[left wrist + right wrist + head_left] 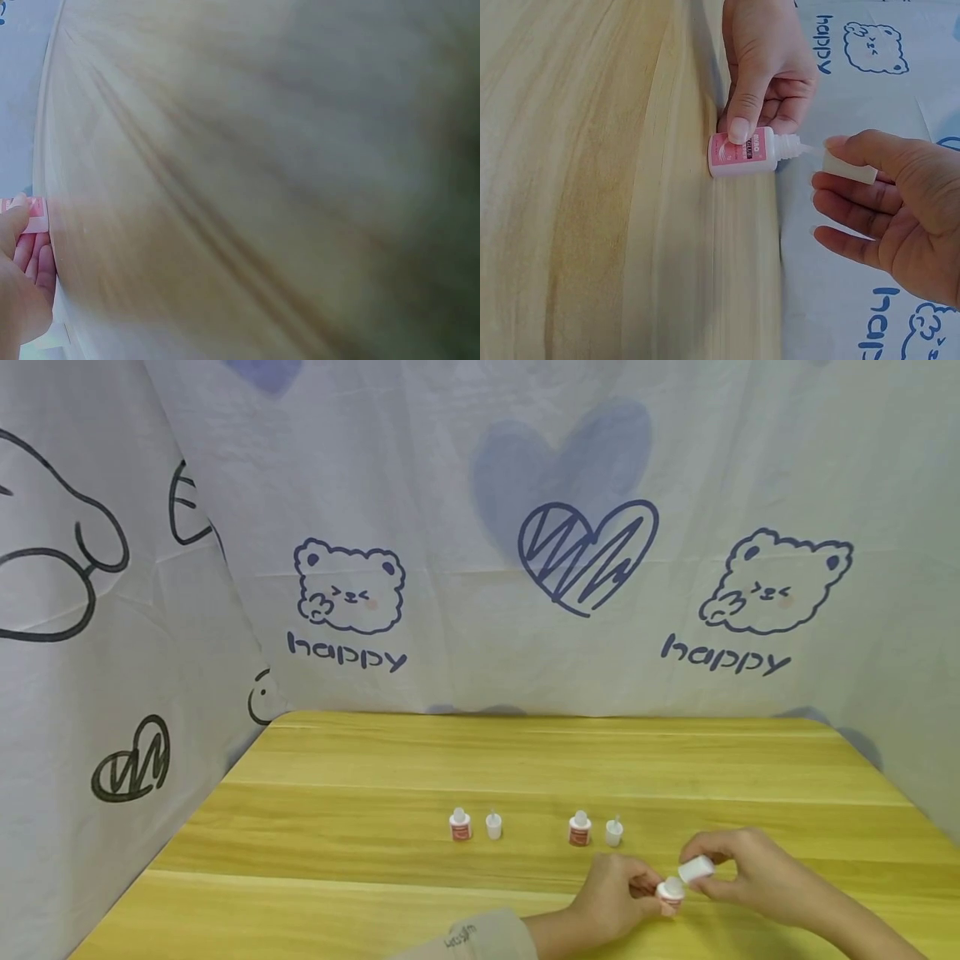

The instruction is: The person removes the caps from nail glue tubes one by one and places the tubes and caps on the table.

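My left hand (pixel 609 900) holds a small white glue bottle (pixel 739 161) with a pink label, thumb across its front. The bottle stands on the table, and its pale pointed nozzle is bare. Between thumb and forefinger of my right hand (pixel 757 872) is a white cap (pixel 849 168), tilted just off the nozzle tip; its other fingers are half bent. In the left wrist view, blurred cloth hides most of the scene; only the left hand (pixel 26 281) and part of the label show at the edge.
Farther back on the wooden table (pixel 337 777) stand two uncapped glue bottles, one left (pixel 461 827) and one nearer the middle (pixel 579 831). Beside each is a white cap, the left one (pixel 493 827) and the right one (pixel 614 834), open end up. Printed cloth (pixel 450 610) hangs behind.
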`<state>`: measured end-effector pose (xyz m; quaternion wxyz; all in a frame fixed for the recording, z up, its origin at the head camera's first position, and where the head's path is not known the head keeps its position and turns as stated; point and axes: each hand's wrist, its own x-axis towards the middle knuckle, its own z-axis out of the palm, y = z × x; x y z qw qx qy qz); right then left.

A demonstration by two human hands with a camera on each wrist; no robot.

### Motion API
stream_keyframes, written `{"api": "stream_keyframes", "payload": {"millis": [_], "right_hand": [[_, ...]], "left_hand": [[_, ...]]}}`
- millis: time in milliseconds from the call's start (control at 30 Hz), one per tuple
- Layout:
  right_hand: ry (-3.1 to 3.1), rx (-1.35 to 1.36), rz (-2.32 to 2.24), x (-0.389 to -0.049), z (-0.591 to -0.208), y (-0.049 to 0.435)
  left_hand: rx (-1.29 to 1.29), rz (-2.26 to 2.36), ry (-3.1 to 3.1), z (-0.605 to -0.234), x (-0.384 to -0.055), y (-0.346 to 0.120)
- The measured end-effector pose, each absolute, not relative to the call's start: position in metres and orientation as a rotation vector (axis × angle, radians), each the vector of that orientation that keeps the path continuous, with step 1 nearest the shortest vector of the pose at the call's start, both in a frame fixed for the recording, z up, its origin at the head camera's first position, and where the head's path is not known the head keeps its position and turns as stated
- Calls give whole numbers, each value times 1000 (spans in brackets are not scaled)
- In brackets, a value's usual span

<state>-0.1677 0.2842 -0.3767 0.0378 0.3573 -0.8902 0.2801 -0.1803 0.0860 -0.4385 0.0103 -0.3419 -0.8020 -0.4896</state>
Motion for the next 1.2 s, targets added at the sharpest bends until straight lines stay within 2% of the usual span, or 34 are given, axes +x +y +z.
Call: {"api": "stream_keyframes", "payload": {"millis": [1200], "right_hand": [[-2802, 1029, 1004, -165, -375, 304]], "left_hand": [[-1024, -1588, -2524, -440, -180, 87]]}}
